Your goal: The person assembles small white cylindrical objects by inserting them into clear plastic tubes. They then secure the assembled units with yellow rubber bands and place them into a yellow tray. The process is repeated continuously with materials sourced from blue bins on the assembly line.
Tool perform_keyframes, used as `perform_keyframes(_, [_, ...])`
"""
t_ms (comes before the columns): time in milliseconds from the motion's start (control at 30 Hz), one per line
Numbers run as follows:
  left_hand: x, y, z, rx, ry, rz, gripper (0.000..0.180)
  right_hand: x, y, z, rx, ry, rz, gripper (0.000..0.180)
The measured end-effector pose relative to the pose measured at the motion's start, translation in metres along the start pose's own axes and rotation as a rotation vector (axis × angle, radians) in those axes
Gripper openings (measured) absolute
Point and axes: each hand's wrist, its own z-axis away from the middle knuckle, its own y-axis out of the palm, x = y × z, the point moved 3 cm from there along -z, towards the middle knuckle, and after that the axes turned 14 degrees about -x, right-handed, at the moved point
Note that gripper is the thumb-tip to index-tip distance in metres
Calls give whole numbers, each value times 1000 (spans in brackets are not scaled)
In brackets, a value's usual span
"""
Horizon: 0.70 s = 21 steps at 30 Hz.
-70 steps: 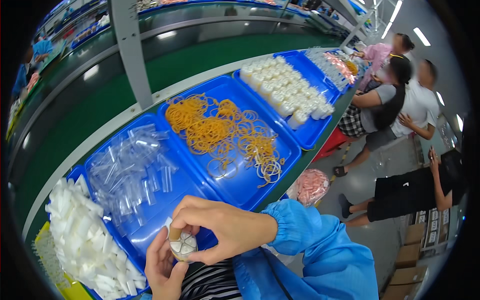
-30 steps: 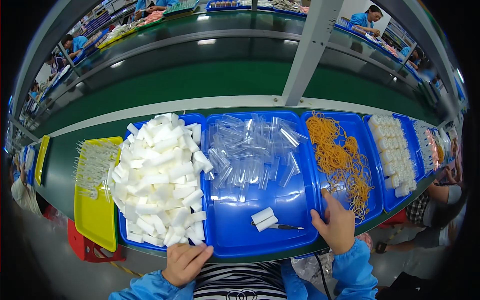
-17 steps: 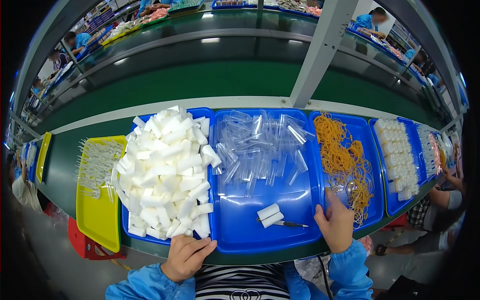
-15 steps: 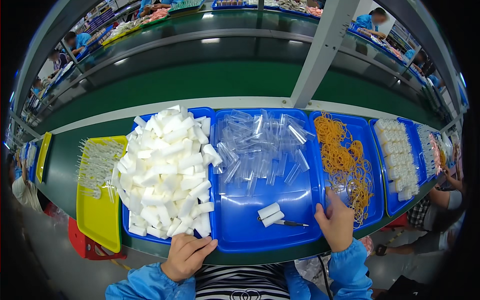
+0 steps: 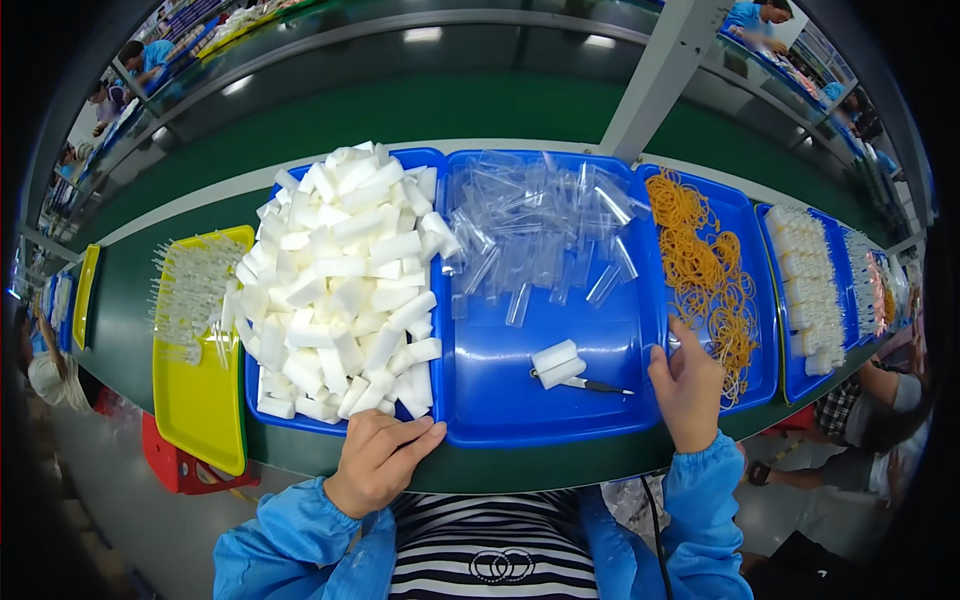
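My left hand (image 5: 378,462) is closed, its fingers curled against the front rim of a blue tray (image 5: 300,422) heaped with white foam blocks. My right hand (image 5: 690,388) pinches the adjoining rims of the middle blue tray (image 5: 500,405) and the blue tray of rubber bands, thumb on the near side. Clear plastic sleeves (image 5: 540,225) lie jumbled in the far half of the middle tray. Closer to me, two white foam pieces (image 5: 558,364) lie side by side with a dark pointed tool (image 5: 605,388) beside them.
Orange rubber bands (image 5: 690,225) fill the right-hand tray. A yellow tray (image 5: 195,420) at left holds thin white sticks (image 5: 195,290). Further right, another blue tray holds rows of whitish parts (image 5: 805,270). A grey post (image 5: 665,80) rises behind. Other people work nearby.
The view has tilted, so everything sits higher. The foam-block and sleeve trays have slid away from me, widening the strip of table before them; both my hands stay at their rims.
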Motion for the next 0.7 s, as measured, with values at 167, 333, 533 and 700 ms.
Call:
perform_keyframes(167, [-2,-2,1,20,-12,22,38,-1,1,2,-1,20,-5,42])
perform_keyframes(333, [-3,-3,1,28,-8,17,36,8,-12,-2,73,-24,71,41])
perform_keyframes(533, [-5,-2,5,32,56,7,33,68,-27,-17,115,-536,-79,28])
perform_keyframes(700, [-6,-3,4,8,135,32,29,76,2,-4,468,-768,102,19])
